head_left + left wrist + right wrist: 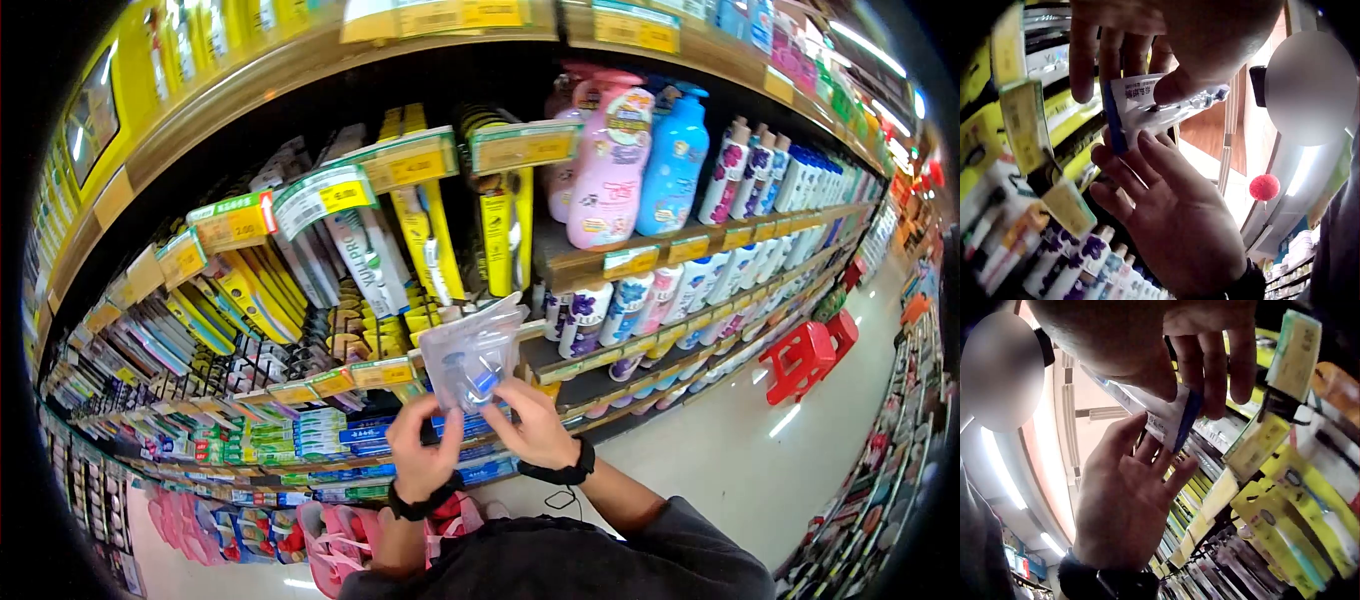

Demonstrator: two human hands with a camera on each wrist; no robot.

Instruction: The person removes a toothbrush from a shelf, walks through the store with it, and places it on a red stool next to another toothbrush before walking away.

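Note:
A clear plastic pouch (455,350) is held up in front of the toothbrush shelf, with small items inside, one of them blue. My left hand (425,440) pinches its lower left corner between thumb and fingers. At the lower right, my right hand (533,425) grips the same pouch with thumb and fingertips. The left wrist view shows printed text on the pouch (1138,94) and a dark blue strip along one edge. From the right wrist, both thumbs lie on the pouch (1163,415), and its contents are mostly hidden.
Toothbrush packs (425,235) hang behind the pouch under price tags (410,160). Pink (612,160) and blue (675,165) pump bottles stand on the shelf at right. A red stool (800,360) is on the aisle floor. Pink packages (335,545) hang low near the body.

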